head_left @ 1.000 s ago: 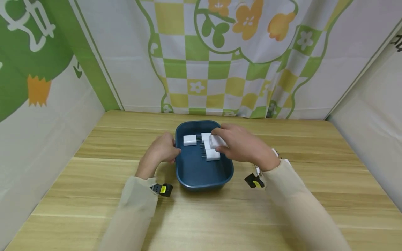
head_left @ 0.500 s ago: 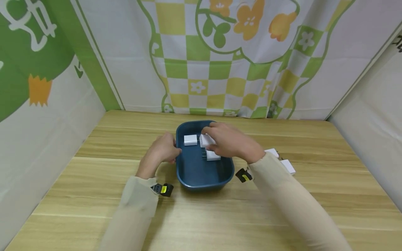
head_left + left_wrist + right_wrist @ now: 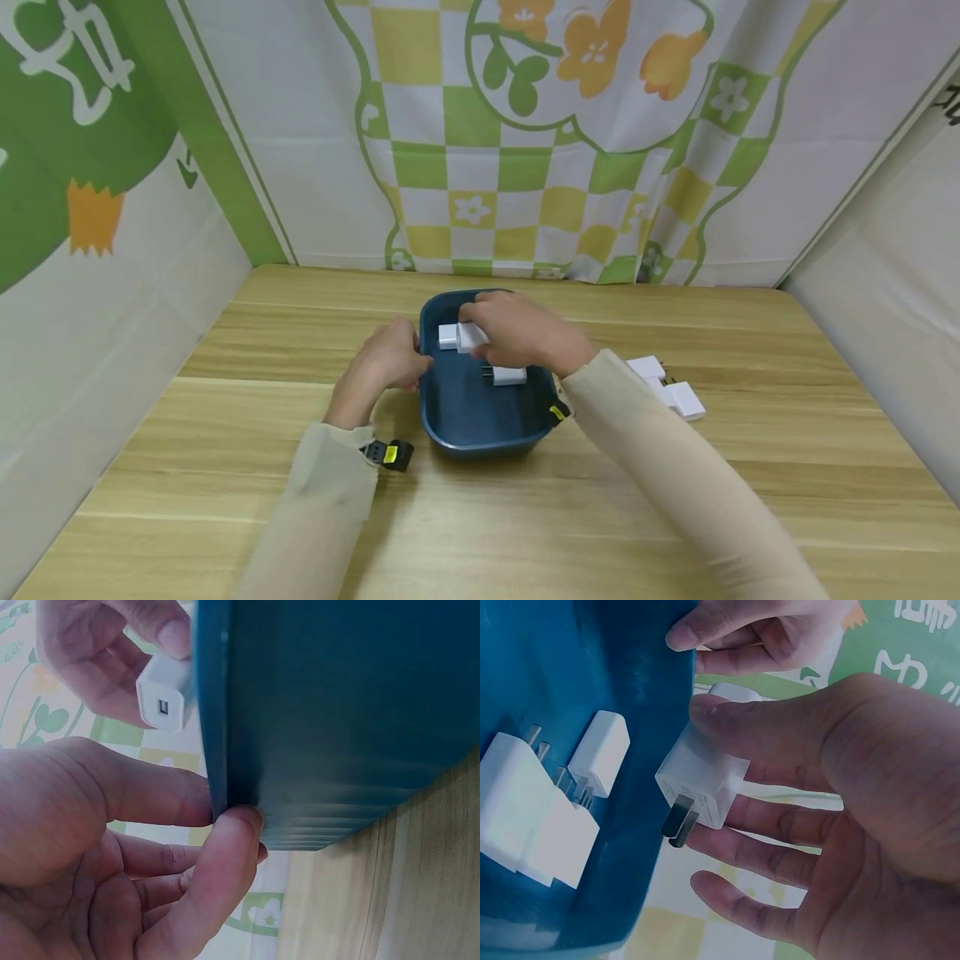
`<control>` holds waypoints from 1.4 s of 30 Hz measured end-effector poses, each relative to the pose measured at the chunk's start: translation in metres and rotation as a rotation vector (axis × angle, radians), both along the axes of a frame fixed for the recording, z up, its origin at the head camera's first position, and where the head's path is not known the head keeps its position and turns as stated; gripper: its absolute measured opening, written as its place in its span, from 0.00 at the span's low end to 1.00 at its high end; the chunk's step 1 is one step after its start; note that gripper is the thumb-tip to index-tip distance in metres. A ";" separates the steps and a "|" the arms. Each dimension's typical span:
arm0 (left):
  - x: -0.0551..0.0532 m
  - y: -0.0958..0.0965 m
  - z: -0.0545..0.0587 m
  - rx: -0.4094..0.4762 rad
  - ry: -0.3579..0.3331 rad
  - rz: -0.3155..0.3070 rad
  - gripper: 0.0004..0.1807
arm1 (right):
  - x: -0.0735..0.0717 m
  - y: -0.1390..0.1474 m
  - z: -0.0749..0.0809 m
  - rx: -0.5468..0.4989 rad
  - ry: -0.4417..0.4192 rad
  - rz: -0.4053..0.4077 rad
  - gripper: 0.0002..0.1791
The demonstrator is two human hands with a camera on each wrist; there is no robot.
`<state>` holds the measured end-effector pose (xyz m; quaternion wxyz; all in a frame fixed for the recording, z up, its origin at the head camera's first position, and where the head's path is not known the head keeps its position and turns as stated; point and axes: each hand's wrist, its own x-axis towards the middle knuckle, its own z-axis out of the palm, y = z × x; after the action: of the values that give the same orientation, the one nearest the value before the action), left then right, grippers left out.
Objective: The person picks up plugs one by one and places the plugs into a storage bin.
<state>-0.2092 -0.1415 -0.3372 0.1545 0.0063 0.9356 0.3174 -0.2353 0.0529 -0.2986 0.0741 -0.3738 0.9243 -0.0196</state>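
My left hand (image 3: 386, 354) pinches the left rim of a dark blue plastic basin (image 3: 480, 425), thumb and finger on either side of the wall in the left wrist view. Above the basin's interior, my right hand (image 3: 521, 329) holds a white charger plug (image 3: 701, 772) between thumb and fingers. Its two metal prongs point out, and its USB port faces the left wrist camera. Inside the basin lie several more white plugs, among them one near the left wall (image 3: 446, 337) and one nearer the middle (image 3: 509, 375). My right hand hides some of them in the head view.
Several white charger plugs lie on the wooden table (image 3: 480, 533) to the right of the basin, such as a front one (image 3: 686, 400), partly behind the right sleeve (image 3: 675, 450). A patterned curtain (image 3: 510, 183) hangs behind the table.
My right hand has moved left across the basin with the charger plug in its fingers. More of the plugs on the table show past the sleeve. My left hand stays at the rim.
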 end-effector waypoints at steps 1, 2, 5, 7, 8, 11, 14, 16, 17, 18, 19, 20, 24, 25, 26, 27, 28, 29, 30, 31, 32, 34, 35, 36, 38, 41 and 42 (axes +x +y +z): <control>0.000 0.000 0.000 0.001 -0.001 0.001 0.09 | -0.001 -0.001 -0.001 0.008 -0.001 0.003 0.25; 0.000 0.000 0.000 0.005 -0.002 0.002 0.09 | -0.002 -0.003 -0.002 0.016 -0.003 0.005 0.25; 0.000 -0.001 0.000 0.008 0.005 -0.002 0.09 | -0.006 -0.005 -0.006 0.030 -0.006 0.011 0.25; 0.001 -0.001 -0.001 0.004 0.013 -0.008 0.10 | -0.009 -0.007 -0.008 0.033 -0.020 0.006 0.25; 0.001 -0.001 -0.001 0.002 0.017 -0.011 0.11 | -0.011 -0.008 -0.010 0.034 -0.027 0.004 0.25; 0.000 -0.001 -0.001 -0.008 0.028 -0.021 0.12 | -0.015 -0.010 -0.013 0.039 -0.053 -0.004 0.26; 0.000 -0.001 -0.001 -0.012 0.032 -0.023 0.13 | -0.019 -0.014 -0.016 0.051 -0.082 -0.012 0.27; 0.000 -0.001 -0.001 -0.010 0.030 -0.020 0.13 | -0.021 -0.016 -0.017 0.057 -0.100 -0.016 0.27; 0.000 -0.001 -0.001 -0.008 0.027 -0.019 0.13 | -0.021 -0.017 -0.018 0.059 -0.108 -0.019 0.27; 0.000 -0.001 -0.001 -0.007 0.025 -0.018 0.13 | -0.022 -0.018 -0.019 0.060 -0.114 -0.022 0.27; 0.000 -0.001 0.000 -0.005 0.023 -0.018 0.12 | -0.023 -0.019 -0.020 0.059 -0.120 -0.026 0.27; 0.001 -0.001 0.000 -0.004 0.021 -0.018 0.13 | -0.024 -0.020 -0.020 0.059 -0.125 -0.029 0.27; 0.001 -0.001 0.000 0.000 0.018 -0.020 0.14 | -0.026 -0.024 -0.024 0.053 -0.140 -0.038 0.26; 0.001 -0.001 0.000 0.001 0.018 -0.020 0.14 | -0.027 -0.025 -0.025 0.053 -0.144 -0.040 0.26; 0.001 -0.001 0.000 0.004 0.018 -0.019 0.14 | -0.028 -0.026 -0.026 0.055 -0.146 -0.040 0.26; 0.001 -0.001 0.000 0.005 0.018 -0.019 0.14 | -0.028 -0.027 -0.027 0.056 -0.148 -0.041 0.26; 0.001 -0.001 0.000 0.007 0.018 -0.019 0.13 | -0.029 -0.028 -0.028 0.055 -0.152 -0.043 0.26; 0.001 -0.002 -0.001 0.008 0.018 -0.018 0.13 | -0.030 -0.029 -0.029 0.056 -0.154 -0.047 0.26; 0.001 -0.002 -0.001 0.009 0.017 -0.016 0.13 | -0.030 -0.030 -0.030 0.058 -0.155 -0.050 0.26; 0.001 -0.002 -0.001 0.010 0.015 -0.014 0.13 | -0.031 -0.031 -0.031 0.059 -0.158 -0.054 0.26; 0.000 -0.002 -0.001 0.009 0.016 -0.014 0.13 | -0.031 -0.031 -0.032 0.059 -0.160 -0.057 0.26; 0.000 -0.002 -0.001 0.006 0.016 -0.014 0.13 | -0.032 -0.033 -0.033 0.058 -0.161 -0.059 0.26; 0.000 -0.002 -0.001 0.004 0.017 -0.014 0.13 | -0.033 -0.034 -0.034 0.059 -0.160 -0.060 0.26; 0.000 -0.002 -0.001 0.001 0.018 -0.014 0.13 | -0.033 -0.035 -0.034 0.061 -0.157 -0.059 0.26; 0.000 -0.003 -0.001 0.000 0.022 -0.017 0.13 | -0.033 -0.036 -0.036 0.067 -0.151 -0.056 0.26; -0.001 -0.003 -0.002 -0.002 0.026 -0.021 0.14 | -0.034 -0.038 -0.037 0.083 -0.139 -0.051 0.25; -0.001 -0.003 -0.002 -0.002 0.026 -0.021 0.14 | -0.034 -0.039 -0.038 0.090 -0.136 -0.047 0.25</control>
<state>-0.2100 -0.1445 -0.3393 0.1456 0.0203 0.9378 0.3146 -0.2689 0.0136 -0.3366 0.1529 -0.3461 0.9256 -0.0051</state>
